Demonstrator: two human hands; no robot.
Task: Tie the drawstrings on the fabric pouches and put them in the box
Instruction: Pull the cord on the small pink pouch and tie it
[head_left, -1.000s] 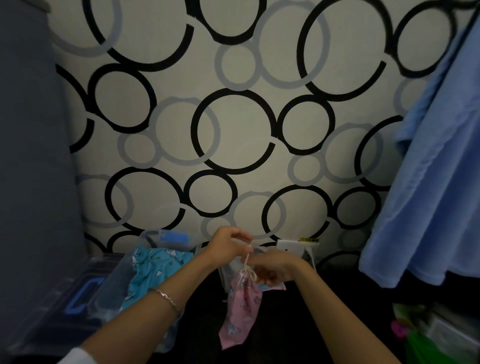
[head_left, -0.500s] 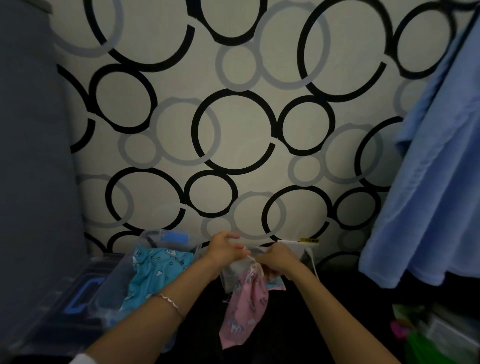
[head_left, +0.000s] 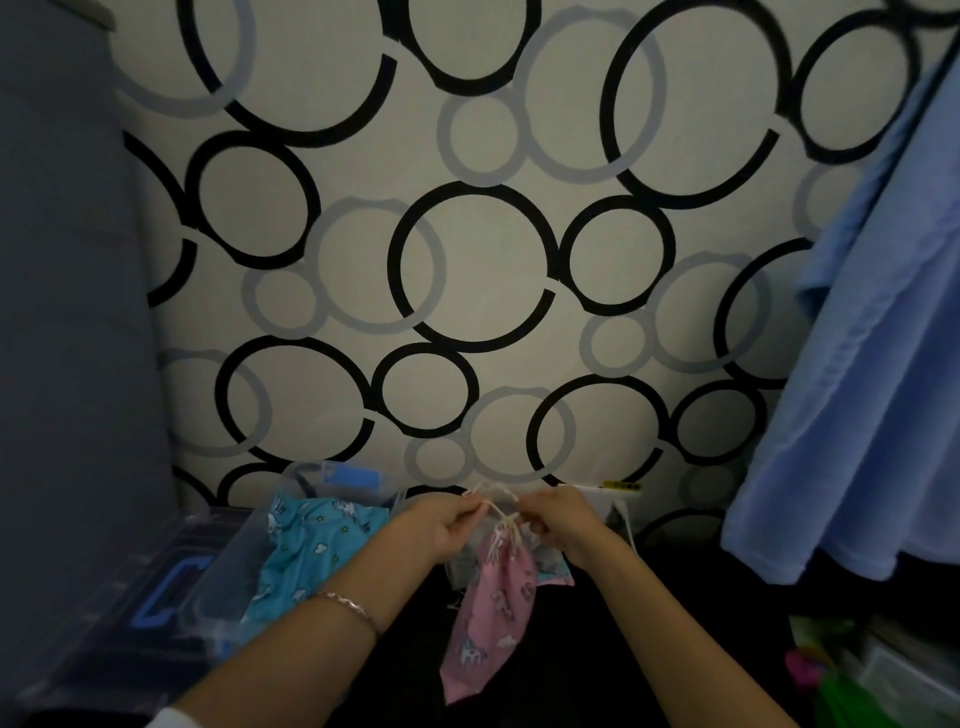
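**Before the knot sets, even tension counts**

As curled fingers of the left hand (head_left: 447, 525) and right hand (head_left: 561, 525) pinch its cream drawstring (head_left: 500, 508), a pink printed fabric pouch (head_left: 493, 613) dangles just right of the clear plastic box (head_left: 234, 561); pulling both ends evenly apart should seat the knot snugly

both hands (head_left: 447, 527) pinching drawstring (head_left: 496, 506) — pink pouch (head_left: 491, 613) dangling
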